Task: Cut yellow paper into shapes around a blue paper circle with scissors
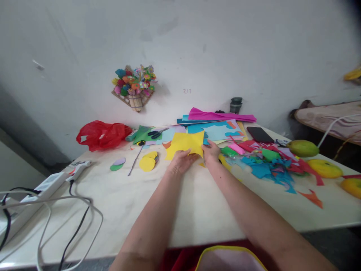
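Observation:
A yellow paper sheet [186, 143] is held up over the middle of the table, its lower edge curled. My left hand [182, 162] grips its bottom edge with fingers closed. At the sheet's right edge, my right hand [211, 152] pinches the paper. Something dark and yellow shows partly beside my right wrist; I cannot make out what it is. Left of the sheet lie yellow paper circles [147, 163], and farther left a green circle [117, 167] with a lilac one. Dark-handled scissors [155, 134] rest on green paper [143, 135] behind them.
Blue paper scraps [258, 168], several mangoes [324, 168] and a black phone [259, 134] are on the right. Coloured sheets [222, 130] lie at the back. A red plastic bag [101, 135] sits back left; a power strip [52, 181] and cables [93, 210] occupy the left edge.

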{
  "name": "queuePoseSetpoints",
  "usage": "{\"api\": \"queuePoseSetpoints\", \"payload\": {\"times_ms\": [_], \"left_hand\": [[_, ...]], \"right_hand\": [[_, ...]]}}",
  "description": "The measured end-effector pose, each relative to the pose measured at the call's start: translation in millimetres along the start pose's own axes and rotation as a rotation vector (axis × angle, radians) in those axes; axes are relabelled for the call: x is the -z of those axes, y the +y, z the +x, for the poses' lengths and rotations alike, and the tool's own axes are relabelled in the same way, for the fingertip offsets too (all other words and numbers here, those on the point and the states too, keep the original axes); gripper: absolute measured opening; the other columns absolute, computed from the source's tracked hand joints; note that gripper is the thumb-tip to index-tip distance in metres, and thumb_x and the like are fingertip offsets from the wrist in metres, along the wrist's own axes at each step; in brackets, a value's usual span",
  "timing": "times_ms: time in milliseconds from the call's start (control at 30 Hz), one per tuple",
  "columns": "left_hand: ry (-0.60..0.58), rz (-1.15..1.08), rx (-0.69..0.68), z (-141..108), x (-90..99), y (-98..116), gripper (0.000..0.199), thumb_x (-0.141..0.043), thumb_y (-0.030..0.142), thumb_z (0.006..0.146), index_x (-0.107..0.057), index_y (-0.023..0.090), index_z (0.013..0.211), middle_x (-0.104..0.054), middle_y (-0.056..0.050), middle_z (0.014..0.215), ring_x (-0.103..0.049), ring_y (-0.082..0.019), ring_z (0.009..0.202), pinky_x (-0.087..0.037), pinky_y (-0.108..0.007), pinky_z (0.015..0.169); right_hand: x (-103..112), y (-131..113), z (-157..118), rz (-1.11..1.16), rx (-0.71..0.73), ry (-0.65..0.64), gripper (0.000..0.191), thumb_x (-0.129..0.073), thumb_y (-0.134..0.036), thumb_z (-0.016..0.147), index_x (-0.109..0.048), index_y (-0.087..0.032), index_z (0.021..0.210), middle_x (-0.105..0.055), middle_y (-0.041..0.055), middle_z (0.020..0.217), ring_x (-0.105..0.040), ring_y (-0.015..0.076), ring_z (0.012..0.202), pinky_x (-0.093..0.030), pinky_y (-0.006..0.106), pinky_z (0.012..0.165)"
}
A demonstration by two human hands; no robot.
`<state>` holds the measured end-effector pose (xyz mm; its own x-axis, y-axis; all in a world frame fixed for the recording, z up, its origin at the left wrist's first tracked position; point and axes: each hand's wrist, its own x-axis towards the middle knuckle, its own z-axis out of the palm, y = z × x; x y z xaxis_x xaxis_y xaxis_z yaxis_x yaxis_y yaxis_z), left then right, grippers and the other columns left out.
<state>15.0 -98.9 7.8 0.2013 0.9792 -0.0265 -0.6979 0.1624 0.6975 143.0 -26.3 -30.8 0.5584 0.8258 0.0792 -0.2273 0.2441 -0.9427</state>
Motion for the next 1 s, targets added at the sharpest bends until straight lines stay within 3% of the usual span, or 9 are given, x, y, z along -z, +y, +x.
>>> {"api": "queuePoseSetpoints", "payload": {"times_ms": [167,300,433,567,700,800,900,1000], "left_hand": [[0.305,0.072,-0.002,10,1.4,1,0.023,-0.070,0.002,0.086,-0.068,0.010,0.107,-0.078,-0.013,0.095,-0.078,-0.022,0.079,-0.065,-0.032,0.074],[0.372,0.103,-0.043,14,3.4,0,0.024,-0.069,0.006,0.090,-0.068,0.014,0.112,-0.078,-0.008,0.095,-0.077,-0.019,0.073,-0.064,-0.030,0.070],[0.373,0.102,-0.061,13,5.2,-1,0.025,-0.067,0.007,0.091,-0.067,0.014,0.114,-0.079,-0.008,0.093,-0.077,-0.019,0.071,-0.065,-0.030,0.069],[0.346,0.090,-0.066,14,7.5,-2,0.020,-0.065,0.004,0.090,-0.069,0.012,0.107,-0.079,-0.010,0.097,-0.078,-0.022,0.086,-0.065,-0.030,0.075],[0.332,0.094,-0.075,14,8.3,-2,0.022,-0.068,0.003,0.089,-0.069,0.011,0.109,-0.079,-0.011,0.099,-0.078,-0.023,0.086,-0.065,-0.033,0.078],[0.300,0.111,-0.066,12,7.0,0,0.025,-0.065,0.002,0.090,-0.068,0.008,0.114,-0.078,-0.011,0.094,-0.076,-0.021,0.072,-0.067,-0.037,0.079],[0.281,0.119,-0.043,9,5.4,1,0.022,-0.061,0.003,0.093,-0.066,0.006,0.115,-0.075,-0.008,0.083,-0.072,-0.018,0.059,-0.067,-0.039,0.080],[0.251,0.119,-0.025,8,4.7,2,0.020,-0.061,0.004,0.095,-0.066,0.005,0.114,-0.075,-0.008,0.080,-0.071,-0.017,0.058,-0.067,-0.040,0.083]], "right_hand": [[-2,1,-2,-0.072,0.067,-0.042,0.050,-0.072,-0.023,0.065,-0.077,-0.013,0.113,-0.072,0.0021,0.075,-0.069,0.0237,0.077,-0.059,0.040,0.083],[9,-11,4,-0.077,0.120,0.012,0.041,-0.071,-0.038,0.074,-0.079,-0.014,0.106,-0.078,0.0090,0.092,-0.071,0.0260,0.090,-0.058,0.042,0.089],[22,-33,4,-0.033,0.092,-0.024,0.036,-0.072,-0.030,0.074,-0.078,-0.014,0.105,-0.076,0.0056,0.086,-0.070,0.0206,0.076,-0.060,0.036,0.079],[22,-48,-9,0.040,0.025,-0.185,0.056,-0.078,-0.025,0.070,-0.072,-0.018,0.125,-0.067,-0.0048,0.068,-0.063,0.0140,0.056,-0.057,0.028,0.062],[15,-49,-22,-0.032,-0.094,-0.271,0.030,-0.086,-0.031,0.064,-0.074,-0.018,0.088,-0.065,-0.0036,0.060,-0.059,0.0136,0.052,-0.050,0.025,0.052],[12,-45,-26,-0.065,-0.092,-0.244,0.026,-0.089,-0.033,0.060,-0.068,-0.019,0.066,-0.066,-0.0021,0.062,-0.061,0.0138,0.060,-0.051,0.025,0.057],[10,-41,-27,-0.030,-0.095,-0.188,0.025,-0.090,-0.031,0.059,-0.067,-0.020,0.062,-0.065,-0.0032,0.061,-0.062,0.0140,0.064,-0.052,0.025,0.062],[9,-38,-29,0.017,-0.190,-0.240,0.027,-0.091,-0.033,0.057,-0.069,-0.020,0.066,-0.065,-0.0026,0.059,-0.063,0.0159,0.060,-0.053,0.028,0.061]]}}
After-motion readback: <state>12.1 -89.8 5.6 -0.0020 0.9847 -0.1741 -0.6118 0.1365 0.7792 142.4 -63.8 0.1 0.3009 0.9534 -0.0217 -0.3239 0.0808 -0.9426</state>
